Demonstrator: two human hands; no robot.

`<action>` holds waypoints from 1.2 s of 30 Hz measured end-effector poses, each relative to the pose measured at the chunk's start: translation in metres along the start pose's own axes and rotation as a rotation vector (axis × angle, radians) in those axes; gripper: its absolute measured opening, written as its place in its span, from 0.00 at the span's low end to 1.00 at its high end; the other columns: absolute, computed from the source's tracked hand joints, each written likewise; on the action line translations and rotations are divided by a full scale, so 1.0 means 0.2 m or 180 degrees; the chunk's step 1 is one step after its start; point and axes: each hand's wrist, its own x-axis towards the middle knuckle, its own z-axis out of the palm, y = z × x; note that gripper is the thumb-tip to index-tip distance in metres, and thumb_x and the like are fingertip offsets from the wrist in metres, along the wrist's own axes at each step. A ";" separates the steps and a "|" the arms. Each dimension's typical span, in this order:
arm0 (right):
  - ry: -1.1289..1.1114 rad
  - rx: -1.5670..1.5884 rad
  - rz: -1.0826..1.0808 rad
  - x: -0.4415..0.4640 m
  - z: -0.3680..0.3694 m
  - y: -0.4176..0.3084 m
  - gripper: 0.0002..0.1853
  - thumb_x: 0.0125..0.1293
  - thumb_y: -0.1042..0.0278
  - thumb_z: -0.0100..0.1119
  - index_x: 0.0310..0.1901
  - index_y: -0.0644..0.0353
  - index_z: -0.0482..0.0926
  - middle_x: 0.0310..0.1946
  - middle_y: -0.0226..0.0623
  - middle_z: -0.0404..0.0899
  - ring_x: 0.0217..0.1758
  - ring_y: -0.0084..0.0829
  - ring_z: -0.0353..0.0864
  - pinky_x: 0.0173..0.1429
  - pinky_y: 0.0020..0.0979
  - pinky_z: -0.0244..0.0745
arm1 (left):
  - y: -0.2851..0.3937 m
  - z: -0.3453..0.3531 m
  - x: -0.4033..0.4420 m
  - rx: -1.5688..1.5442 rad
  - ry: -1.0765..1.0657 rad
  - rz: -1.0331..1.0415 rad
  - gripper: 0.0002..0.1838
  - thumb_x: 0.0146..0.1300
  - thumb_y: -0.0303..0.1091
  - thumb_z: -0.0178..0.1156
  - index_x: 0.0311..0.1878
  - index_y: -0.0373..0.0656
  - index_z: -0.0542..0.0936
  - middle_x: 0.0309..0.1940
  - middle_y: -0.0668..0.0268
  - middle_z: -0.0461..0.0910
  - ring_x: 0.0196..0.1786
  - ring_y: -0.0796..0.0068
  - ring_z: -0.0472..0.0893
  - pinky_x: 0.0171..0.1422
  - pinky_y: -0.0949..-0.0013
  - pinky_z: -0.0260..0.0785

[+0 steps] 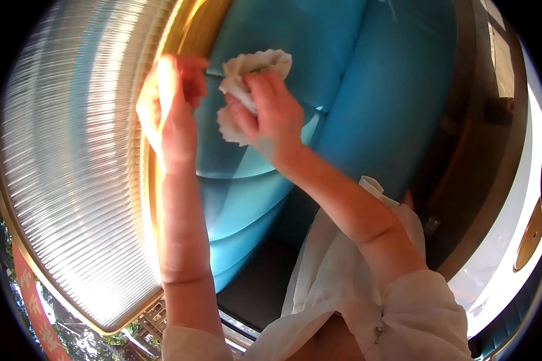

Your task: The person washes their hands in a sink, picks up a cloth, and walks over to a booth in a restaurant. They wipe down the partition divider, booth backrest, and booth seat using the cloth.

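My right hand (274,111) is closed on a crumpled whitish cloth (259,62), which lies against the blue padded seat back (289,36). Folds of the cloth stick out above and below my fingers. To the left, my left hand (171,108) is raised beside the gold trim (194,27) at the edge of a ribbed clear panel (72,162). Its fingers are curled inward and a little blurred in strong sunlight. Whether they hold anything is hidden.
The blue seat cushion (385,96) runs along the right of the padded back. A dark flat surface (253,283) lies below it. Brown wooden edging (488,198) curves along the right side. Beyond the panel, a red banner (36,301) and greenery show at lower left.
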 end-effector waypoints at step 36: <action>0.0169 -0.1176 0.1608 -0.24 -0.13 0.82 0.08 0.59 0.64 0.55 0.36 0.59 0.72 0.30 0.41 0.76 0.28 0.43 0.76 0.30 0.37 0.72 | -0.20 -0.05 -0.02 -0.0905 0.0579 0.1432 0.34 0.64 0.65 0.24 0.26 0.42 0.64 0.14 0.67 0.60 0.16 0.78 0.53 0.24 0.75 0.46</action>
